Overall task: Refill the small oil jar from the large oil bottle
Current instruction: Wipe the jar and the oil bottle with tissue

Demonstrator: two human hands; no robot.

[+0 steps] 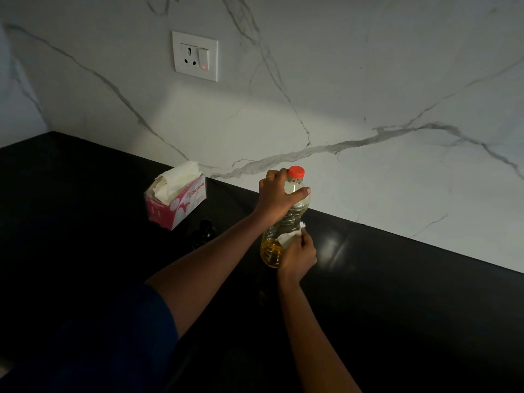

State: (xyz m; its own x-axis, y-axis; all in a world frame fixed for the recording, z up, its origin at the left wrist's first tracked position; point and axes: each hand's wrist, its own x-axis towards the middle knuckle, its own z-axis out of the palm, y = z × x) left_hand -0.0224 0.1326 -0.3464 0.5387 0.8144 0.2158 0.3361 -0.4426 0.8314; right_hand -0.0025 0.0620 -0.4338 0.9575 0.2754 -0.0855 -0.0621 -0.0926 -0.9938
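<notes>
The large clear oil bottle (279, 226) stands upright on the black counter, red cap (296, 172) on, with a little yellow oil at its bottom. My left hand (279, 195) grips its shoulder just below the cap. My right hand (297, 255) presses a white tissue (289, 236) against the bottle's lower side. A small dark jar with a dark lid (205, 229) stands left of the bottle, hard to make out against the counter.
A pink tissue box (177, 204) with white tissue sticking out sits on the black counter (397, 293) near the marble wall. A white wall socket (195, 55) with a red light is above it.
</notes>
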